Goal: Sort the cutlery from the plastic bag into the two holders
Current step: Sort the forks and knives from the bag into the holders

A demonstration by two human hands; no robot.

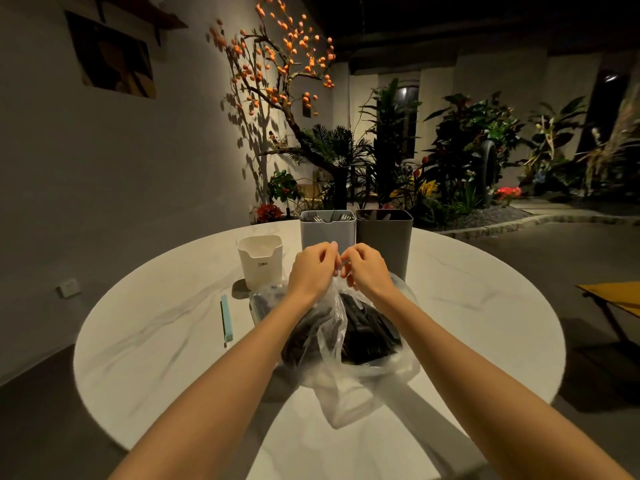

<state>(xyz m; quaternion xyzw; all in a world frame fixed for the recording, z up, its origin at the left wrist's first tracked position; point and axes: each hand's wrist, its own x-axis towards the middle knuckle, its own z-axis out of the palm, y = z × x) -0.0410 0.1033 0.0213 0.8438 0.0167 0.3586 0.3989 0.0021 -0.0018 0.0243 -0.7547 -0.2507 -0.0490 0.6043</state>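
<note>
While the plastic bag (346, 344) of dark cutlery (363, 330) sits mid-desk (156, 341), the left hand (313, 268) and right hand (367, 270) pinch its gathered top with curled fingers. At twelve o'clock stand the light grey holder (327, 230) and dark grey holder (384, 237), touching.

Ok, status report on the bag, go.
Left hand and right hand both pinching the plastic bag top. Dark cutlery inside. Two holders behind, nothing blocking.
</note>
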